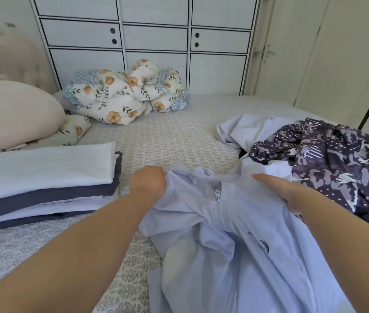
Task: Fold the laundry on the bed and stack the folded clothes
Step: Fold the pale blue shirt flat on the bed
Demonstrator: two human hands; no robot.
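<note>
Left hand [148, 180] grips a bunched edge of the shirt [235, 233], fingers curled into the cloth. Right hand [278, 188] lies on the shirt's far side, thumb straight along the fabric; its fingers go under the cloth, so whether they pinch it cannot be told. The shirt sits on the bed [167, 136] directly before the person, crumpled, with a zip [218, 195] near the collar.

Risks, as judged: the cloth is thin, limp and twisted, so a fold started now would likely trap creases unless it is spread flat first. The zip may snag. The unfolded pile [328, 159] lies just beside the shirt on the right; a wide sweep could drag the patterned garment [348, 154] along. The stack [45, 177] on the left holds white and dark layers, edges slightly uneven; a careless placement could tilt it.

Bedsheet is finely patterned, matt. Floral duvet [129, 96] is bundled at the far side
</note>
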